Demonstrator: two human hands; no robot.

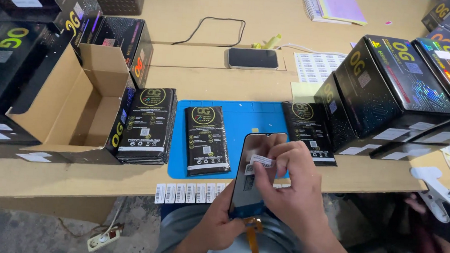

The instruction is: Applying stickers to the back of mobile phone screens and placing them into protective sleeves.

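My left hand (pixel 219 223) holds a dark phone screen panel (pixel 247 195) upright from below, over my lap at the table's front edge; an orange flex cable (pixel 253 241) hangs from its bottom. My right hand (pixel 289 188) pinches a small white barcode sticker (pixel 261 161) against the panel's face. A strip of barcode stickers (pixel 187 192) lies along the table edge just left of my hands. A black flat pouch (pixel 207 139) lies on the blue mat (pixel 247 120) behind the panel.
A stack of black pouches (pixel 147 124) stands left of the mat, another (pixel 308 132) on its right. An open cardboard box (pixel 79 104) sits at left, black boxes (pixel 399 86) at right. A phone (pixel 253 58), sticker sheet (pixel 315 66) and white clamp (pixel 434 191) are nearby.
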